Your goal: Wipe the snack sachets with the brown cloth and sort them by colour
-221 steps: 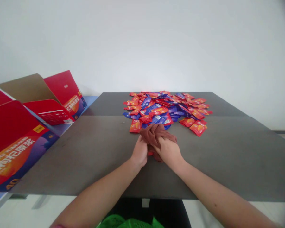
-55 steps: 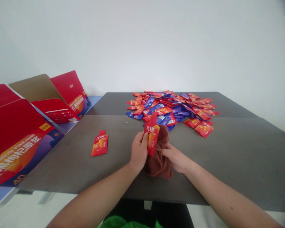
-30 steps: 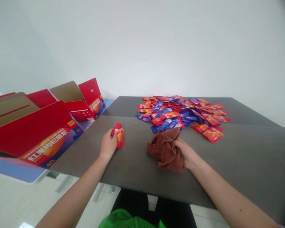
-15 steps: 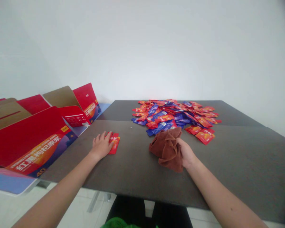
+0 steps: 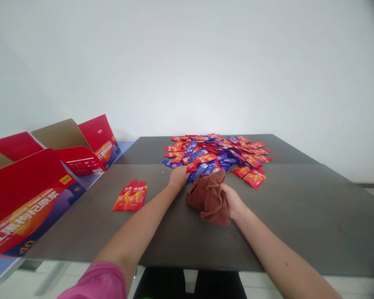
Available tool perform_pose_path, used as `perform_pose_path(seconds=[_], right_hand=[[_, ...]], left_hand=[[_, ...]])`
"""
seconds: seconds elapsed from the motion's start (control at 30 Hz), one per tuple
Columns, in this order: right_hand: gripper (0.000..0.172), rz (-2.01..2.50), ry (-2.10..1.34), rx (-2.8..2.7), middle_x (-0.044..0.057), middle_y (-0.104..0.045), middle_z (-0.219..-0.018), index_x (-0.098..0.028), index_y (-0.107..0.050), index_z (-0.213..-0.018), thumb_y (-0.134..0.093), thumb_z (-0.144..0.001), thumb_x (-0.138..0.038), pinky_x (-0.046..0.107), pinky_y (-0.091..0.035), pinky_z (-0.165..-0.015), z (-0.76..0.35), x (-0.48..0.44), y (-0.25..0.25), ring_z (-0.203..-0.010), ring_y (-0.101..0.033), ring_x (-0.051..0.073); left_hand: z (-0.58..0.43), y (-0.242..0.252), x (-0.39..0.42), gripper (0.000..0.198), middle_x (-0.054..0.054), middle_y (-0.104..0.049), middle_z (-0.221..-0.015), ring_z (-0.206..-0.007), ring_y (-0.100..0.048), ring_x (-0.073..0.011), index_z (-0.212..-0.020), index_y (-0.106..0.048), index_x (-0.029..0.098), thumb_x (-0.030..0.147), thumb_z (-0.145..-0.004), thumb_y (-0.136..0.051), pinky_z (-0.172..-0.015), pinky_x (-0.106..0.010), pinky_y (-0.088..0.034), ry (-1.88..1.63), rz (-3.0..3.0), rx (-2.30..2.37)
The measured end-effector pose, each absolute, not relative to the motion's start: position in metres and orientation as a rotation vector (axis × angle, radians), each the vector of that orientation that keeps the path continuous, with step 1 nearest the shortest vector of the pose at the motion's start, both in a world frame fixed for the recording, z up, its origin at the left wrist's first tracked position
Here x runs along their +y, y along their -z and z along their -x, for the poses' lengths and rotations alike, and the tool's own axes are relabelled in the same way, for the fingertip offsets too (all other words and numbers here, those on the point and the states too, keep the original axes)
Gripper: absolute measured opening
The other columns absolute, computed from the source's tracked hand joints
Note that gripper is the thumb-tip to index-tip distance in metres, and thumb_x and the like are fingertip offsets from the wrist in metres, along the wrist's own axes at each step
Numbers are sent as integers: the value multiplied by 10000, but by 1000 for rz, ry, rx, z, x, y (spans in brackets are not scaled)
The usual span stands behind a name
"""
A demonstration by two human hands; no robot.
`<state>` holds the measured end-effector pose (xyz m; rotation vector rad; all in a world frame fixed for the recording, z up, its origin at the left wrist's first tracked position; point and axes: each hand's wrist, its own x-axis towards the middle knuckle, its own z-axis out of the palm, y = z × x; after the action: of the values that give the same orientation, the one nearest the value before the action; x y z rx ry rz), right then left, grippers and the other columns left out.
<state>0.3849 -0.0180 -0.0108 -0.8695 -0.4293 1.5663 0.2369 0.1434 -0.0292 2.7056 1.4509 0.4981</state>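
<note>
As left hand (image 5: pixel 178 176) touches sachets (image 5: pixel 205 155), right (image 5: pixel 232 202) presses towel (image 5: pixel 208 199).

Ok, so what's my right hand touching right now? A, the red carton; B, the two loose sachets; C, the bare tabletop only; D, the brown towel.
D: the right hand lies with its fingers against the side of the crumpled brown towel.

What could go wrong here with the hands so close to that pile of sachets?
The left hand sits at the edge of the pile of red and blue sachets, so it might drag several out at once. The brown towel under the right hand lies right by the pile and could sweep sachets aside if pulled.
</note>
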Motion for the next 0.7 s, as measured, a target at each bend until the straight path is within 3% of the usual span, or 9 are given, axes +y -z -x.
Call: perform_pose_path(seconds=[0.2,0.37,0.53,0.7], right_hand=[[204,870,-1554,-493,10,-755,-906,-229,-661,-873,-587,-683,-210,386,-518,-912,-380,-19,11,-944,-691,234],[233,846,-1544,-519,12,-753,-958,-222,-662,-953,-619,-724,-219,363,-513,-922,-372,-23,12,-963,-690,225],[381,775,-1589,-571,48,-733,-1049,-196,-645,-1066,-601,-816,-480,331,-494,-954,-367,-26,8,-1022,-672,210],[312,842,-1452,-508,25,-750,-928,-218,-616,-1042,-675,-763,-346,354,-565,-800,-373,-24,11,-853,-711,224]], left_hand=[[-208,12,108,322,-155,-705,-1014,-953,-669,-251,-1059,-654,142,287,-958,-385,-840,-343,-488,-529,-2721,1530],[-184,-6,50,362,-153,-671,-1165,-1041,-647,-246,-1183,-605,140,264,-973,-337,-898,-364,-487,-701,-2774,1544],[-186,2,-5,378,-143,-628,-1265,-1157,-599,-227,-1286,-544,144,161,-944,-384,-994,-371,-457,-943,-3128,891],[-196,-1,-17,321,-112,-662,-1201,-1125,-606,-212,-1202,-588,176,308,-940,-459,-988,-353,-459,-910,-3115,538]])
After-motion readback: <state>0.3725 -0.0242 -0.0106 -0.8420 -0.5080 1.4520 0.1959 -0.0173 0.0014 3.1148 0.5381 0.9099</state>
